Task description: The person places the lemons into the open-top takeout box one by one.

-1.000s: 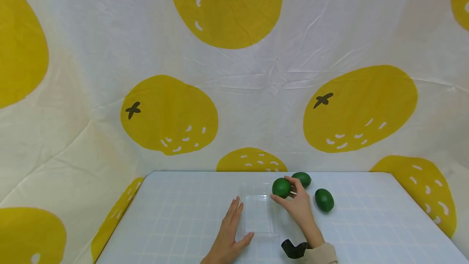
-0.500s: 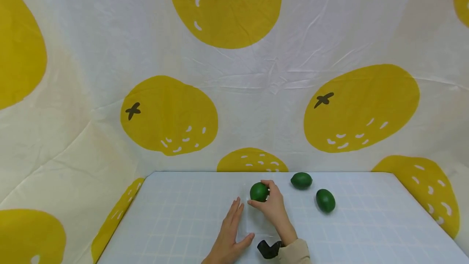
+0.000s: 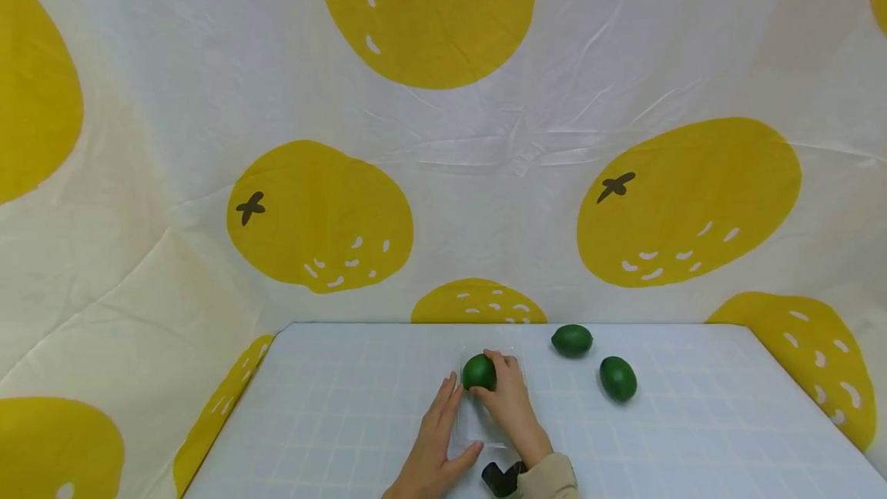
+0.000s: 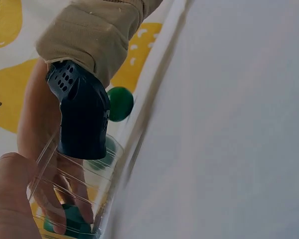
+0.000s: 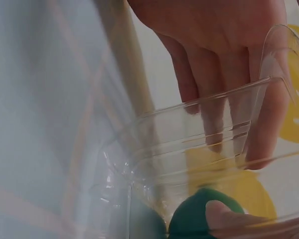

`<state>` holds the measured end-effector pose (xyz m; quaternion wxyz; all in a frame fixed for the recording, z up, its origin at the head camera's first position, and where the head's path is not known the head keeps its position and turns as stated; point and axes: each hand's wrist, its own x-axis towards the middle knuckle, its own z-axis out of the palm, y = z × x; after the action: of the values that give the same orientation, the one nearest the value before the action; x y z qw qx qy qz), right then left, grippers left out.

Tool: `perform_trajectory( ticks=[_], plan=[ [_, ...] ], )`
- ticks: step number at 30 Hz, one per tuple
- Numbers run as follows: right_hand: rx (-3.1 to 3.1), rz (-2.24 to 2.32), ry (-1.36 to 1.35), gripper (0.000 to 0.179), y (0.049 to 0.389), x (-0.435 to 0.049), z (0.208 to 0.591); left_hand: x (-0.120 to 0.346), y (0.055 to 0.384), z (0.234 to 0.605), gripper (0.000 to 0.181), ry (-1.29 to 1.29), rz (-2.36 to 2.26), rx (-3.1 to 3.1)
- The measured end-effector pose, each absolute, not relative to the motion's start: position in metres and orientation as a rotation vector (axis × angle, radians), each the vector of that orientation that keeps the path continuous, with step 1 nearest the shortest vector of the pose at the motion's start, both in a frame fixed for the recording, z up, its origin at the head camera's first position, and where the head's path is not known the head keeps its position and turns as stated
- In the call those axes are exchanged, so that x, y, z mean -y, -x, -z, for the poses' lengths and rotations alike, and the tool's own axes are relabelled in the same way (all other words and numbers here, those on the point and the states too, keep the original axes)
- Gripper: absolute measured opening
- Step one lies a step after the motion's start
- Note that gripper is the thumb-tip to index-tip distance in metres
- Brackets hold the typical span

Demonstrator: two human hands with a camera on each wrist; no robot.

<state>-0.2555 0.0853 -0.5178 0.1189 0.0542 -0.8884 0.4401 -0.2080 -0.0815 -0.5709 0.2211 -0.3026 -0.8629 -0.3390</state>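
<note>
A green lime (image 3: 478, 373) lies in the far end of a clear plastic container (image 3: 480, 428) in the head view. My right hand (image 3: 510, 406) reaches into the container and holds the lime between thumb and fingers. In the right wrist view the thumb presses against the lime (image 5: 187, 221), low behind the transparent wall. My left hand (image 3: 431, 443) rests along the container's left side with its fingers straight. Those fingers show through the clear wall in the right wrist view, on the outside of the container (image 5: 174, 107).
Two more limes lie on the table to the right, one near the back edge (image 3: 571, 340) and one closer (image 3: 618, 379). A dark wrist camera (image 3: 502, 479) sits below the right wrist. Behind the table hangs a white cloth (image 3: 485, 206) printed with yellow fruit.
My right hand has carried the lime leftward from above the container's right edge and lowered it into the far end. The left hand has stayed in place.
</note>
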Motion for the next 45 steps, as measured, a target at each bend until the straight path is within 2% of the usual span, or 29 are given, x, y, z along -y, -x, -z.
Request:
perform_trajectory(
  ticks=[19, 30, 45],
  plan=[
    [2.562, -1.127, -0.252, 0.061, 0.25, -0.083, 0.514, 0.081, 0.207, 0.567, 0.081, 0.832, 0.94, 2.394],
    [2.526, -1.079, -0.263, 0.052, 0.249, -0.084, 0.512, 0.082, 0.206, 0.567, 0.082, 0.826, 0.956, 2.428],
    [2.515, -1.207, -0.344, 0.046, 0.235, -0.1, 0.482, 0.082, 0.205, 0.571, 0.078, 0.839, 0.862, 2.359]
  ],
)
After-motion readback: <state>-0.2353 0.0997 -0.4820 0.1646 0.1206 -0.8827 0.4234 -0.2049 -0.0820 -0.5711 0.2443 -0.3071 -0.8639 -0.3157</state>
